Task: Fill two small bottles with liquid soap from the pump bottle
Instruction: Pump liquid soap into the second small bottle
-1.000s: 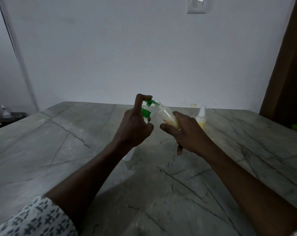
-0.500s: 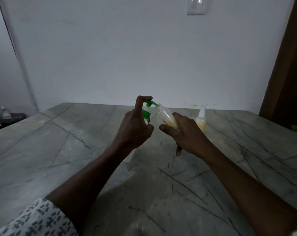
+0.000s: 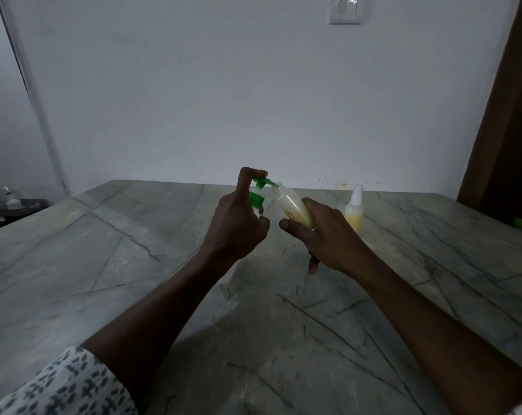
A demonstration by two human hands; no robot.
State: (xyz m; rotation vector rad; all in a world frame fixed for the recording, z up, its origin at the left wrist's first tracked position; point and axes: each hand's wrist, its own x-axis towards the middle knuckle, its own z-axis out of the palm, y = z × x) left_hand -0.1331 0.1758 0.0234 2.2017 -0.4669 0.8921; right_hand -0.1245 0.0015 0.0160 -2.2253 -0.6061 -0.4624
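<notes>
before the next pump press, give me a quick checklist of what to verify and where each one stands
1. Green pump nozzle lined up with the mouth of the small bottle: ok, the spout tip sits at the open neck.
2. Left hand set to press: ok, forefinger rests on the pump head.
3. Right hand grip on the small bottle: ok, wrapped around its lower half, bottle tilted toward the pump.
4. Room left in the small bottle: cannot tell, the hand hides its lower part.
5. Second bottle out of the way: ok, it stands upright on the table behind the right hand, holding yellow liquid.
6. Soap left in the pump bottle: cannot tell, its body is hidden.
</notes>
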